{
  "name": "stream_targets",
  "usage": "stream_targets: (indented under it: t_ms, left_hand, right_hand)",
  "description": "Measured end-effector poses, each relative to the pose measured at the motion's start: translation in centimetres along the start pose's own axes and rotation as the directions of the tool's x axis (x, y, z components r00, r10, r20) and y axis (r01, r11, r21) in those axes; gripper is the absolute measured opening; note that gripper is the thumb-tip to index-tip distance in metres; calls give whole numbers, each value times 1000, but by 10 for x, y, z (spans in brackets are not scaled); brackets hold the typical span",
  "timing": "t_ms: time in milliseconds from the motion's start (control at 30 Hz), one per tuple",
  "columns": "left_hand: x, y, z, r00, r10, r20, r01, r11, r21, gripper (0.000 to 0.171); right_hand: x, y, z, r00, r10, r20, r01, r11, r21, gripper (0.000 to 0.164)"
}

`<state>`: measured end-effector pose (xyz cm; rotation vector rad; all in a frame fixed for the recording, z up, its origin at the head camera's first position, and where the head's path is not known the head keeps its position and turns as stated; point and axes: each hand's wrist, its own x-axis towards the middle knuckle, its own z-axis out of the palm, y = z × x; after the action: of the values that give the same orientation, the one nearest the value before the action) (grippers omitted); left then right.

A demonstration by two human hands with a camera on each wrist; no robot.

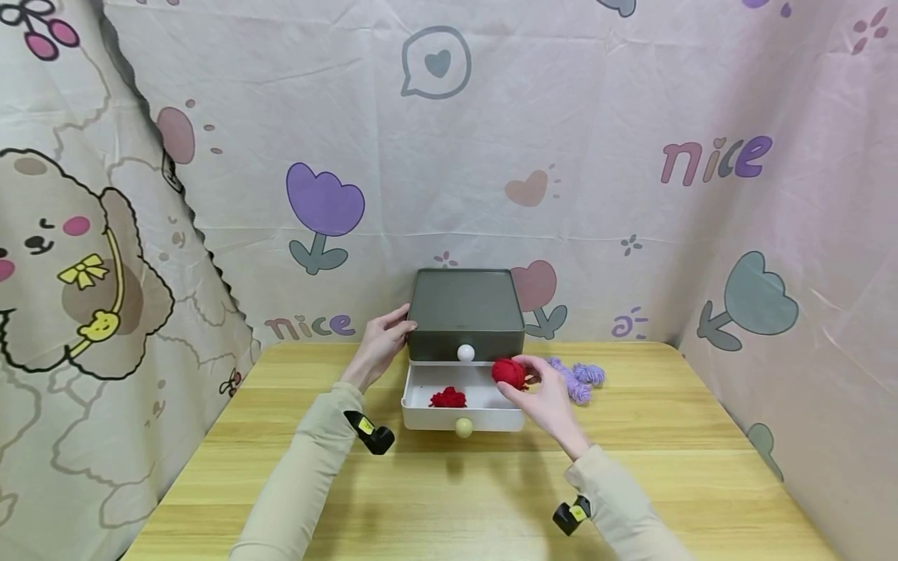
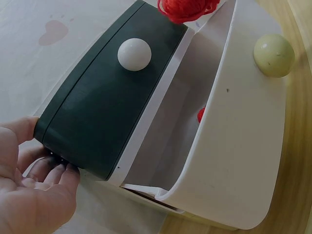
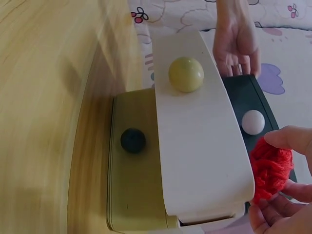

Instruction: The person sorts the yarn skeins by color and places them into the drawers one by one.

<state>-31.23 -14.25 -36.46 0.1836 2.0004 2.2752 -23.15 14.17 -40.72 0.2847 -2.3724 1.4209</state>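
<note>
I take 12 o'clock as the far edge of the counter (image 1: 435, 506). The right forearm, in its beige sleeve (image 1: 624, 499), slants in from 5 o'clock, and the right hand (image 1: 547, 393) points toward 10. Its grip is closed in a pinch on the red yarn ball (image 1: 508, 373), thumb on the near side, fingers curved round the far side. I see that ball at the 2 o'clock corner of the pulled-out white drawer (image 1: 428, 421), just below the dark green top section (image 1: 466, 300) of the drawer unit. The left forearm slants up from 7 o'clock, and the left hand (image 1: 379, 339) rests against the top section at 9 o'clock; its grip is loose, fingers laid along the side. My left wrist view is dim there, so I can't tell how hard they press. Inside the white drawer, at 8 o'clock from the ball, lies a red yarn clump (image 1: 449, 398). A white knob (image 1: 466, 353) sits at the ball's 10 o'clock, and a pale yellow knob (image 1: 464, 427) on the drawer's front at 6. My right wrist view shows an olive drawer (image 3: 141, 180) with a dark knob (image 3: 133, 140) beneath. Purple yarn bundles (image 1: 581, 382) lie on the counter at 3 o'clock from the white drawer.
</note>
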Motion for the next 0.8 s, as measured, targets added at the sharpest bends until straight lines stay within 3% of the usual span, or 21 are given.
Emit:
stream_targets:
  t_ms: [800]
  left_hand:
    - [0,0,0,1000,6,6,-6,1000,-9,59]
  right_hand:
    - [0,4,5,998,-59,-6,59,998,30,41]
